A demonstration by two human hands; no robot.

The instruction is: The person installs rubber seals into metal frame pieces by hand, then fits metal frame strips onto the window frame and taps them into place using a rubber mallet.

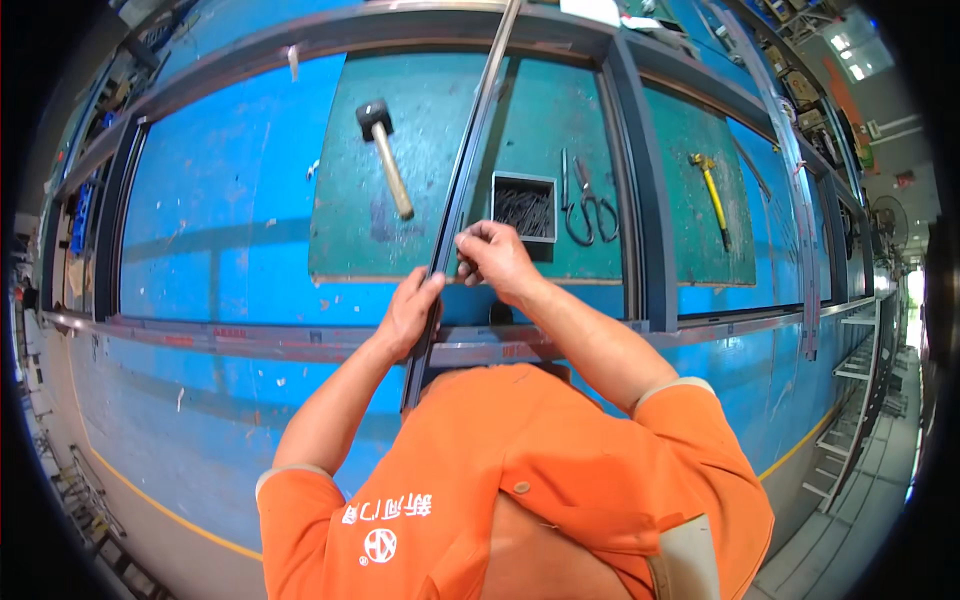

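Observation:
A long, narrow dark metal bar runs slantwise away from my body across the large frame. My left hand is closed around its near part. Just beyond, my right hand has its fingers curled in a pinch against the bar's right side; what they hold is too small and hidden to make out. Close to the right hand sits a grey open box full of thin dark pieces. Black-handled scissors lie right of that box, beside a slim dark rod-like tool.
A dark grey metal frame spans the blue-topped table. On the green mat lies a black-headed mallet with a wooden handle. A yellow-handled hammer rests farther right. Ladder-like racks stand at the right.

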